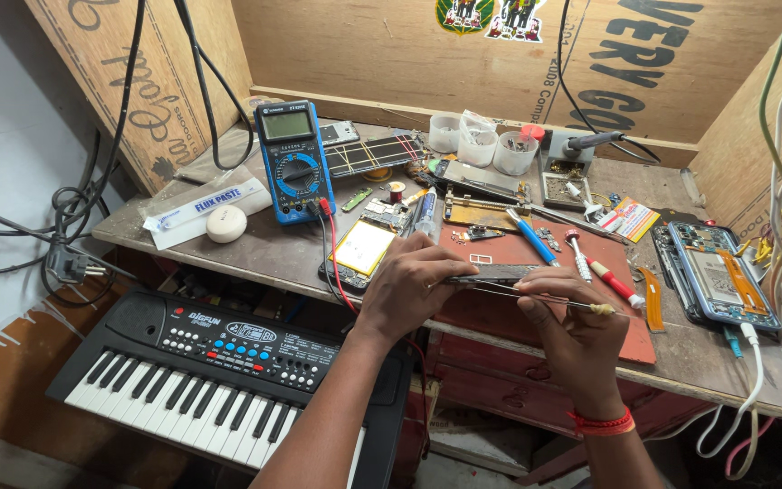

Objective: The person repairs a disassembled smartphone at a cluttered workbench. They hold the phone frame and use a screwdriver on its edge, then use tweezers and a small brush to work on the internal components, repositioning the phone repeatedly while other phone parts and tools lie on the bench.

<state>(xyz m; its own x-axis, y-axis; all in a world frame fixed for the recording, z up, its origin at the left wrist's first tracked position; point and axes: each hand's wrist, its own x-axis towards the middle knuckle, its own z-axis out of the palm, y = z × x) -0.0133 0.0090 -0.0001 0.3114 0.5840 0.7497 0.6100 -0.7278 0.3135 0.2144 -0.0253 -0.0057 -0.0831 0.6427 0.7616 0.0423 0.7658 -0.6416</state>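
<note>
My left hand [414,285] grips a slim dark phone part [500,273], held edge-on above the red work mat [626,340]. My right hand [567,330] pinches thin metal tweezers [536,297], whose tips reach toward the underside of that part. A red thread band circles my right wrist. Just beyond the left hand lies an opened phone with a yellow battery [364,246]. Red and black probe leads run past it.
A blue multimeter [294,161] stands at the back left beside a white paste tube [205,206]. Screwdrivers [579,256] lie on the mat, a dismantled blue phone [717,272] sits right, small cups [481,140] sit behind. A black keyboard [219,371] sits below the bench.
</note>
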